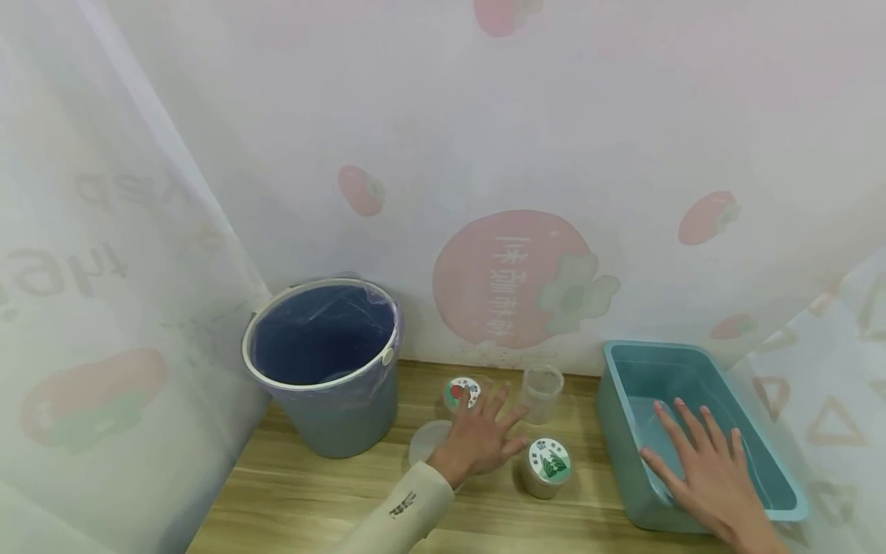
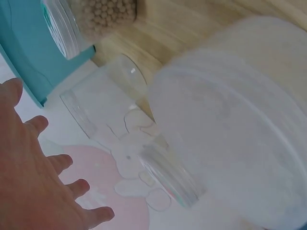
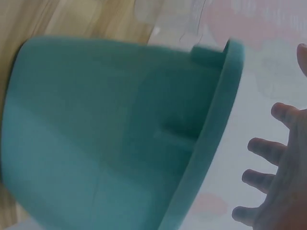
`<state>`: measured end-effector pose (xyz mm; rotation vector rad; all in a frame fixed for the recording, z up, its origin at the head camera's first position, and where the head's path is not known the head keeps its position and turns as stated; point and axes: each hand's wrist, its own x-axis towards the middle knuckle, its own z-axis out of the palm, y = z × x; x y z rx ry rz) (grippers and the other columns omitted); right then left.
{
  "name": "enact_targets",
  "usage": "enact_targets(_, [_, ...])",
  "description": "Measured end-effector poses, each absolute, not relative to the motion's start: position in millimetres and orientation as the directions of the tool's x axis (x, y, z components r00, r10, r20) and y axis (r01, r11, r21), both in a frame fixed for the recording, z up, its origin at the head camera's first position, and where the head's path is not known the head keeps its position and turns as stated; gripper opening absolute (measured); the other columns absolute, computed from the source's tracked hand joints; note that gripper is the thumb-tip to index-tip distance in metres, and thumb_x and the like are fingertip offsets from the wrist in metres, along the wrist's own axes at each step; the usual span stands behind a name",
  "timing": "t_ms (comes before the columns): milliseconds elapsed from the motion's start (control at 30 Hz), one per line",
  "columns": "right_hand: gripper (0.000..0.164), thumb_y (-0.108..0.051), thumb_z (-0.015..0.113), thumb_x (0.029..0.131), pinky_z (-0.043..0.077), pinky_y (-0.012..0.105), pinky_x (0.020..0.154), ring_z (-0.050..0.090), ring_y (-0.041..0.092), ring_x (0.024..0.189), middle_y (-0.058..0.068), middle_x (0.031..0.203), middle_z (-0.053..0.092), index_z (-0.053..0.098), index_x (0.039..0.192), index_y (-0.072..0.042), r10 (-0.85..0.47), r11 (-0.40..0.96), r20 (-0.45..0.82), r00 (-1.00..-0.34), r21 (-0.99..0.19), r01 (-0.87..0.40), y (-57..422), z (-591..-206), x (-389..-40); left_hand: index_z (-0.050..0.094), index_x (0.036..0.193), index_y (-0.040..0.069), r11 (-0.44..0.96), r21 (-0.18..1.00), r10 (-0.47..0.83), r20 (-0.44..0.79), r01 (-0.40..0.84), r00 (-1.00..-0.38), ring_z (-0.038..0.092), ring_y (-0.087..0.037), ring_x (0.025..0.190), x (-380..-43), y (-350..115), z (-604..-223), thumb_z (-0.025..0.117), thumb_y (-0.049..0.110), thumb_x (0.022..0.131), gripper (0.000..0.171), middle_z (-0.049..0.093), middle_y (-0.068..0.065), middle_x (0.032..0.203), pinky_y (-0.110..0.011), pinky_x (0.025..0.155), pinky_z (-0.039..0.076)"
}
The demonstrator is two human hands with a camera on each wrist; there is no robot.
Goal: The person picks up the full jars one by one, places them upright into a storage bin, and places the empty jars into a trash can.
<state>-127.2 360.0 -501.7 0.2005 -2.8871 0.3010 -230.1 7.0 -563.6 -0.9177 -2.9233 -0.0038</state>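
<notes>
My left hand (image 1: 481, 438), fingers spread, hovers over a group of jars and holds nothing. Under its fingertips is a jar with a red-and-green label on its lid (image 1: 462, 391). A clear jar without a lid (image 1: 542, 394) stands just right of it. Nearer to me is a jar with a green-leaf label (image 1: 548, 463); the left wrist view shows small beige balls (image 2: 108, 17) inside it. A frosted whitish container (image 2: 230, 120), partly hidden by the hand in the head view, stands to the left. My right hand (image 1: 713, 469) spreads its fingers above the teal basin (image 1: 619, 454), holding nothing.
At the left stands a blue-grey bucket (image 1: 353, 419) with a clear plastic liner over its white rim. Whitish curtains (image 1: 415, 115) with strawberry prints hang behind and on both sides of the wooden table (image 1: 291, 492).
</notes>
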Motion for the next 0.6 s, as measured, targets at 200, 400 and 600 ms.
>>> enact_targets(200, [0.083, -0.061, 0.052, 0.097, -0.008, 0.083, 0.101, 0.003, 0.056, 0.147, 0.023, 0.164, 0.017, 0.009, 0.162, -0.033, -0.036, 0.973, 0.183, -0.982, -0.218, -0.076, 389, -507, -117, 0.022, 0.157, 0.046, 0.797, 0.039, 0.6, 0.068, 0.603, -0.797, 0.007, -0.037, 0.154, -225, 24, -566, 0.025, 0.069, 0.1, 0.061, 0.012, -0.004, 0.168, -0.068, 0.117, 0.015])
enact_targets(400, [0.085, -0.063, 0.049, 0.098, -0.001, 0.086, 0.095, 0.009, 0.062, 0.141, 0.029, 0.162, 0.015, 0.008, 0.162, -0.027, 0.051, 0.971, 0.136, -0.989, -0.239, 0.018, 415, -517, -108, 0.02, 0.156, 0.05, 0.787, 0.015, 0.616, 0.044, 0.617, -0.786, 0.009, -0.035, 0.155, -220, 39, -569, 0.02, 0.072, 0.099, 0.061, 0.015, -0.002, 0.168, -0.067, 0.117, 0.017])
enact_targets(600, [0.083, -0.06, 0.046, 0.1, 0.0, 0.086, 0.094, 0.007, 0.067, 0.137, 0.035, 0.157, 0.017, 0.004, 0.163, -0.025, 0.103, 0.969, 0.128, -0.986, -0.237, 0.07, 435, -525, -101, 0.019, 0.156, 0.05, 0.76, 0.031, 0.648, 0.046, 0.649, -0.761, 0.007, -0.035, 0.155, -217, 50, -572, 0.019, 0.07, 0.1, 0.06, 0.012, -0.002, 0.169, -0.065, 0.118, 0.019])
